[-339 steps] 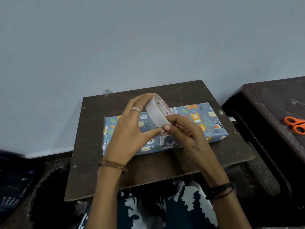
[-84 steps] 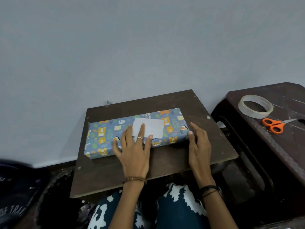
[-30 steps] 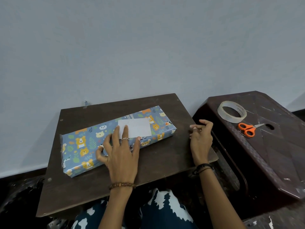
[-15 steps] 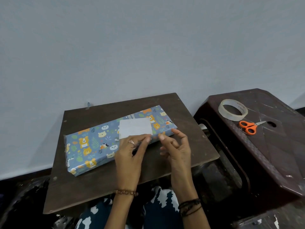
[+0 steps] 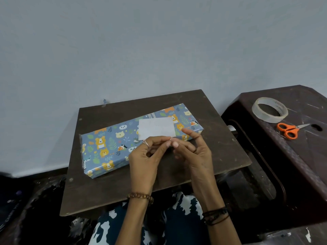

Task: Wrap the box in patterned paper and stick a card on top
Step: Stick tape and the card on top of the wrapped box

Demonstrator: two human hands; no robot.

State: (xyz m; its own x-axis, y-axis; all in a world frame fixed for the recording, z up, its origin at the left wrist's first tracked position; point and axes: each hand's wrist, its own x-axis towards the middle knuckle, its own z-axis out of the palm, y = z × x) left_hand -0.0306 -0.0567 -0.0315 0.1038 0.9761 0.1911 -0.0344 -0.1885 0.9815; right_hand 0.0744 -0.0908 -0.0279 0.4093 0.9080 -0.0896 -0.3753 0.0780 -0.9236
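Hands: left hand [image 5: 147, 156] and right hand [image 5: 193, 152] raised together over the counter's near middle, fingertips meeting just in front of the box; whether they touch the box cannot be told.
Left hand state: fingers curled, thumb and forefinger pressed together as in a pinch; what is pinched is too small to tell. Ring on one finger, bead bracelet at wrist.
Right hand state: fingers loosely bent, fingertips against the left hand's pinch, thumb sticking up over the box's near right corner. Cannot tell if it holds anything. Dark bands at wrist.
Wall: plain pale wall [image 5: 141, 50] behind everything, fills upper half.
Counter: dark brown board [image 5: 109, 188], far edge at the wall, near edge over the person's lap.
Side stool: dark brown plastic stool [image 5: 300, 167] just right of the counter.
Box: wrapped box [image 5: 109, 147], blue paper with animal and leaf print, lying flat and diagonal on the counter, left end near the left edge, right end toward the far right corner.
Card: white card [image 5: 156, 129] flat on the box top, right half of the box, near edge just beyond the fingertips.
Tape roll: clear tape roll [image 5: 269, 110] flat on the stool top, far side.
Scissors: orange-handled scissors [image 5: 290, 129] on the stool, just beside the tape roll, nearer the person.
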